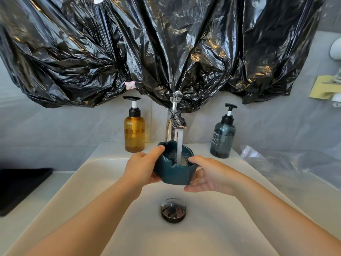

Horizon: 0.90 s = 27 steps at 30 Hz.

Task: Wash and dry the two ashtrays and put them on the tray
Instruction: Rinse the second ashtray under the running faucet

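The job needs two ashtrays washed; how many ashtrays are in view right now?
1. The teal ashtray is held by the left hand and right hand under the running faucet. A second may sit outside the frame.

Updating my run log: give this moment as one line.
rinse | left hand, right hand: hold ashtray | tap: running into it | over sink

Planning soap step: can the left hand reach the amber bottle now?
Probably yes: the bottle stands just behind the left hand, nothing between. But that hand grips the ashtray; the right hand would have to hold that alone.
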{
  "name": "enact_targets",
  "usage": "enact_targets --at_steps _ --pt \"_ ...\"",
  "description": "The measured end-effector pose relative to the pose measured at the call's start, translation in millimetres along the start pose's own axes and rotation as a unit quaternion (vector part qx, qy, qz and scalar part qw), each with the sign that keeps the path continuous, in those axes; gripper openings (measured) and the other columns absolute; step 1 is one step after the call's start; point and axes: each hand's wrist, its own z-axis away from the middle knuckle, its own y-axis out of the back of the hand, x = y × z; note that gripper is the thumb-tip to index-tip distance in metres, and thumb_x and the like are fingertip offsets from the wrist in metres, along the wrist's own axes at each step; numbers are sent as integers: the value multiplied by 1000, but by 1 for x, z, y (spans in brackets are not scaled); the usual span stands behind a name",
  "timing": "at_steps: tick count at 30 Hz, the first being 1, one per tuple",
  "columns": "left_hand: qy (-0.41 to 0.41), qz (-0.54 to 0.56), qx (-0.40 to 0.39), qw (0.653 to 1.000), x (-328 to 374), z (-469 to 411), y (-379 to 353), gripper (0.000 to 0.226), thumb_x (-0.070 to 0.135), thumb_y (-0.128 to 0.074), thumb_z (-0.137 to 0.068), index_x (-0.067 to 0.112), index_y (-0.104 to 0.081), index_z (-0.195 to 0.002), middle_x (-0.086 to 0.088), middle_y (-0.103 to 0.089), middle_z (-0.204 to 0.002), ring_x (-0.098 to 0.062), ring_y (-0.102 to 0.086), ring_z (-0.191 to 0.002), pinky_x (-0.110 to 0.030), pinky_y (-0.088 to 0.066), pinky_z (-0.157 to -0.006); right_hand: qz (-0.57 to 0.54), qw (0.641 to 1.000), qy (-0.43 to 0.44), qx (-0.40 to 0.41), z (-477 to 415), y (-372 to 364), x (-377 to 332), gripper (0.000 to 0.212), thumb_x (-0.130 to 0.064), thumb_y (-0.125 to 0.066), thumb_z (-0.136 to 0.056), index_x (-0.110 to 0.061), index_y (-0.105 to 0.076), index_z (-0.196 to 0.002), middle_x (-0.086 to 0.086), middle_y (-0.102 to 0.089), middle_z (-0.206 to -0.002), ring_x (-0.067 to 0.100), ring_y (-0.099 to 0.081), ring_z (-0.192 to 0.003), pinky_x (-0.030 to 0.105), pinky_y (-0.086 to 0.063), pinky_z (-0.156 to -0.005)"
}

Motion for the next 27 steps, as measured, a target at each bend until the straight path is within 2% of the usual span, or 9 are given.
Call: enact_targets --at_steps 2,5,7,9,13,18,22,27 --pt "-6 0 16 1000 2 0 3 20 40 -59 -90 21 -53 -90 -6 -66 -95 -24 -65 -88 -32 -58 -64 45 998 -27 -18 2 3 1 44 -40 -46 -99 0 -56 -113 25 -72 -96 34 -72 -86 37 -60 -82" --pt "-6 -36 13 999 1 1 5 22 43 -58 -90 21 -55 -88 -5 -66 -92 -21 -64 -85 -28 -55 -59 84 996 3 -16 0 4 2 43 -45 -45 -99 -11 -61 -118 21 -68 -113 29 -72 -88 38 -58 -86" --pt "5 -67 -4 998 -1 2 3 30 46 -57 -89 18 -59 -98 -6 -67 -95 -22 -64 -88 -26 -55 -58 88 996 20 -27 1 3 2 38 -45 -42 -100 -19 -61 -119 15 -66 -120 25 -71 -89 34 -59 -80" --pt "23 -82 -16 996 -1 3 1 39 48 -57 -89 15 -58 -110 -8 -67 -100 -23 -65 -90 -25 -55 -56 93 995 18 -31 2 2 4 36 -44 -42 -101 -21 -59 -122 12 -66 -121 24 -71 -88 32 -58 -74" --pt "83 -57 -52 994 1 6 -1 44 47 -58 -89 15 -55 -120 -12 -67 -107 -28 -66 -94 -27 -58 -58 110 994 23 9 0 1 8 29 -41 -42 -102 -20 -58 -113 12 -68 -110 19 -69 -70 28 -55 -61" --pt "109 -56 -70 990 1 8 -2 47 47 -60 -88 14 -51 -120 -16 -64 -114 -33 -68 -96 -34 -59 -67 50 997 17 57 -7 2 9 35 -39 -40 -102 -15 -56 -122 16 -69 -111 26 -72 -83 30 -58 -65" --pt "95 -30 -41 994 0 8 -3 32 36 -57 -93 12 -52 -114 -12 -66 -97 -30 -68 -87 -32 -59 -58 27 999 -28 16 -6 3 9 42 -39 -42 -101 -9 -52 -128 23 -67 -114 27 -72 -78 31 -59 -67" --pt "66 -69 -26 995 0 5 -2 30 34 -53 -96 10 -57 -114 -10 -66 -94 -25 -66 -83 -28 -58 -53 8 1000 -9 -9 -4 1 7 40 -47 -43 -99 -19 -56 -124 16 -63 -122 33 -68 -102 38 -60 -78"
